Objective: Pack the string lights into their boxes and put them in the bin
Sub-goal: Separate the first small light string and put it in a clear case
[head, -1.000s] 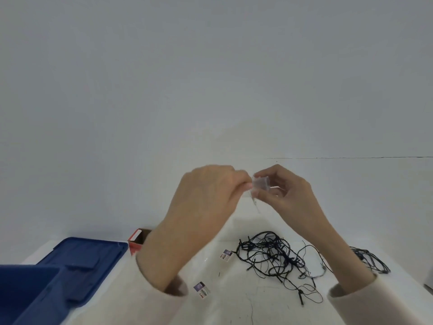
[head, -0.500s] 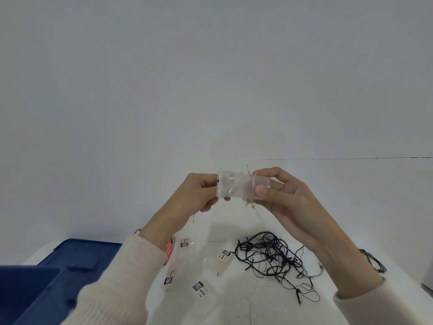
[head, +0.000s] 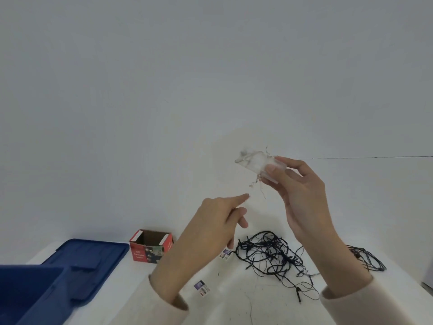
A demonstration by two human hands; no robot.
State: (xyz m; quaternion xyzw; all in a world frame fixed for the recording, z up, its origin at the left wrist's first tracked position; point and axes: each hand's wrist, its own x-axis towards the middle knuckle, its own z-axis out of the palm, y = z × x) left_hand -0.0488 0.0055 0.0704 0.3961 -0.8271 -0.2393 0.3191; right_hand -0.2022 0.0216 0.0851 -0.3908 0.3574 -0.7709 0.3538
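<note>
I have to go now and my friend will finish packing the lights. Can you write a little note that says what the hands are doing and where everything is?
Right hand: holds up a small clear packet with thin wire lights in it, pinched between thumb and fingers.
Left hand: open, holding nothing, forefinger pointing toward the packet.
On the table: a tangle of black string lights, a second black bundle at far right, an open red box, empty as far as I can see, and two small labelled packets.
Blue bin and its lid are at the left.
Done: nothing visibly boxed yet.
Left: box the lights, put the boxes in the bin.
</note>
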